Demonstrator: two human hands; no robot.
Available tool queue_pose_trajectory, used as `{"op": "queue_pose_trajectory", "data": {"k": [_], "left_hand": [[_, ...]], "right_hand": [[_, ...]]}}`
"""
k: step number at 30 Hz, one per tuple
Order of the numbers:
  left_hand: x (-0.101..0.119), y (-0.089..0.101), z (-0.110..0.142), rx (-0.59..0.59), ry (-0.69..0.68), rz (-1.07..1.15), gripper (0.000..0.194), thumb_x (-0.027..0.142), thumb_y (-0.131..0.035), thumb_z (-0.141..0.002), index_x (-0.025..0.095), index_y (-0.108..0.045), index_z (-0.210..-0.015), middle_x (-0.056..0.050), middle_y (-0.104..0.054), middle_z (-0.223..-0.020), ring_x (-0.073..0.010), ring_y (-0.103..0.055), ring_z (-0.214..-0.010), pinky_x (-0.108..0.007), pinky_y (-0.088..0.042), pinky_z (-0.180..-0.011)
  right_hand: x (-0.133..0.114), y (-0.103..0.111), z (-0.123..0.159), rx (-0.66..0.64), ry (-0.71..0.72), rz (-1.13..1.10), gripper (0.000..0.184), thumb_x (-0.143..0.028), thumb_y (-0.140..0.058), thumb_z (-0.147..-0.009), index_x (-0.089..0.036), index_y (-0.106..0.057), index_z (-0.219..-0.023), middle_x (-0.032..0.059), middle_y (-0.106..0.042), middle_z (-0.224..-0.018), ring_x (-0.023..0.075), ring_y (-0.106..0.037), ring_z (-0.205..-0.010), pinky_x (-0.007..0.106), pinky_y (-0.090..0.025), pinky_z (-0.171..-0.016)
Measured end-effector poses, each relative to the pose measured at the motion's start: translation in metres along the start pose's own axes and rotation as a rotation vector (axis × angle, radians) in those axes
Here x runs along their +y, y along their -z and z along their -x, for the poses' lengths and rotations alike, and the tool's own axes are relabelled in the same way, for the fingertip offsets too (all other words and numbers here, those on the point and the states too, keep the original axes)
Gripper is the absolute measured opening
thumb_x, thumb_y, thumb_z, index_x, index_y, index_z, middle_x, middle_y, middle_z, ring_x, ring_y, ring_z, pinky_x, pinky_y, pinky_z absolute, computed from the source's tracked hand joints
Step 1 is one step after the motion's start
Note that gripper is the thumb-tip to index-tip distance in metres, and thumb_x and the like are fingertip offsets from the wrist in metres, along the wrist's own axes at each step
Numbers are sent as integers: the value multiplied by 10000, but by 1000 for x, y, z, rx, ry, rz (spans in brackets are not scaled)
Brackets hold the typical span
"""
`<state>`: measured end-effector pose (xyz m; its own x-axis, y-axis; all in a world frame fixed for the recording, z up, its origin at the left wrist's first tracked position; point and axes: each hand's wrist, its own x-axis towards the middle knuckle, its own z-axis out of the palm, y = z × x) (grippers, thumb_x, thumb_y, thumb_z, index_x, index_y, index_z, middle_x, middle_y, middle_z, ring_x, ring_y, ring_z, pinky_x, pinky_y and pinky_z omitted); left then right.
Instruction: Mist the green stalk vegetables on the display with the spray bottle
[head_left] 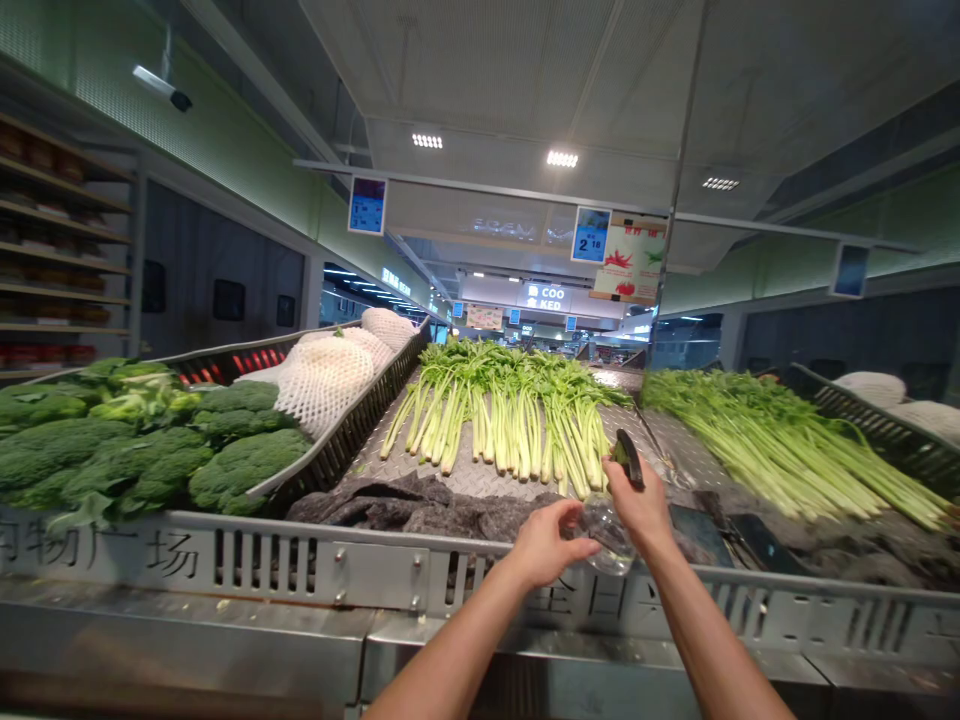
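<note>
My right hand [637, 505] is wrapped around the black trigger head of a clear spray bottle [611, 540], just above the front rail of the display. To its left, my left hand [546, 540] is curved with thumb and fingers apart. Its thumb tip overlaps the bottle's clear side; whether it touches cannot be made out. Beyond both hands, bunches of celery [517, 420] lie in a row on a metal sheet, leaves at the back and pale stalks toward me. Dark crumpled cloth [420, 508] lies between the stalks and the rail.
Broccoli heads [150, 440] fill the left section, with white net-wrapped produce [330, 375] behind them. A black slatted divider [352, 430] separates them from the celery. A mirror [780, 300] on the right reflects the celery. A perforated metal rail [300, 570] runs along the front.
</note>
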<state>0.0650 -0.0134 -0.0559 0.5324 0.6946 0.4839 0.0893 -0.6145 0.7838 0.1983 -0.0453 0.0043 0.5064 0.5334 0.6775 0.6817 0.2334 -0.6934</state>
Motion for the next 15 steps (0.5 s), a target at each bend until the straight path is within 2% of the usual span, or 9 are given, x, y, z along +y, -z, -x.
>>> {"op": "queue_pose_trajectory", "data": {"k": [7, 15], "left_hand": [[-7, 1, 1, 35, -20, 20, 536, 377, -638, -575, 203, -521, -1067, -57, -600, -996, -189, -550, -886, -327, -408, -835], [-3, 3, 2, 43, 1, 73, 552, 345, -649, -574, 185, -514, -1085, -69, -587, -1044, -200, -542, -933, -334, -398, -868]], "right_hand": [[-4, -3, 4, 29, 44, -42, 320, -383, -440, -652, -150, -575, -826, 42, -593, -710, 180, -528, -673, 279, -383, -641], [-7, -5, 4, 46, 23, -4, 364, -401, -425, -654, -148, -574, -869, 44, -591, -717, 176, -526, -670, 275, -378, -628]]}}
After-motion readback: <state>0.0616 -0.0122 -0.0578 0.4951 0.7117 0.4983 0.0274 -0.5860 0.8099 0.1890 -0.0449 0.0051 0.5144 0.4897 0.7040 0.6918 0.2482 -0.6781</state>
